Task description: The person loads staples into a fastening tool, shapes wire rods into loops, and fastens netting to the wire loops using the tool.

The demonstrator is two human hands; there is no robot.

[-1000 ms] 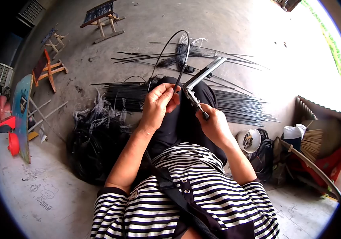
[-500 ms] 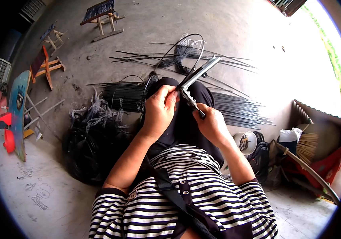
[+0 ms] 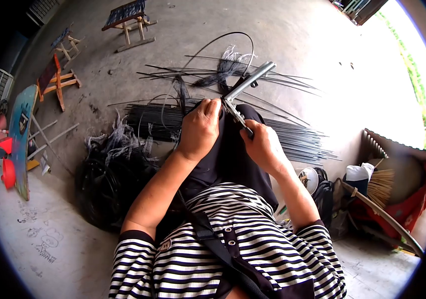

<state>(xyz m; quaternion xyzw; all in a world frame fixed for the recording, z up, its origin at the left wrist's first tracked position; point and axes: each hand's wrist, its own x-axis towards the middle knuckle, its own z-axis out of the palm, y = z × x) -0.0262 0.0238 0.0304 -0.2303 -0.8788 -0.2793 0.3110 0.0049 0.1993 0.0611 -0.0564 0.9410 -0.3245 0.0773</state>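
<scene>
My right hand (image 3: 264, 148) is wrapped round the dark handle of a grey metal tool (image 3: 249, 81), whose long bar slants up to the right. Close against the tool's joint is my left hand (image 3: 202, 128), its fingers pinched on a thin black rod (image 3: 251, 42). That rod bends in a high loop above both hands. The exact spot where rod and tool meet is hidden by my left fingers. Below, over my knees, a bundle of black rods (image 3: 297, 142) lies on the floor.
Loose rods (image 3: 168, 74) and a netting tuft (image 3: 230, 62) lie beyond my knees. A black coil heap (image 3: 106, 192) sits at left, near a blue board (image 3: 22, 139). Folding stools (image 3: 129, 22) stand at upper left. At right are a white bucket (image 3: 308, 179) and a broom (image 3: 380, 187).
My left hand has turned knuckles up and moved close to the tool. The tool's bar has shifted slightly up and left, and the rod's loop has swung to the right and widened.
</scene>
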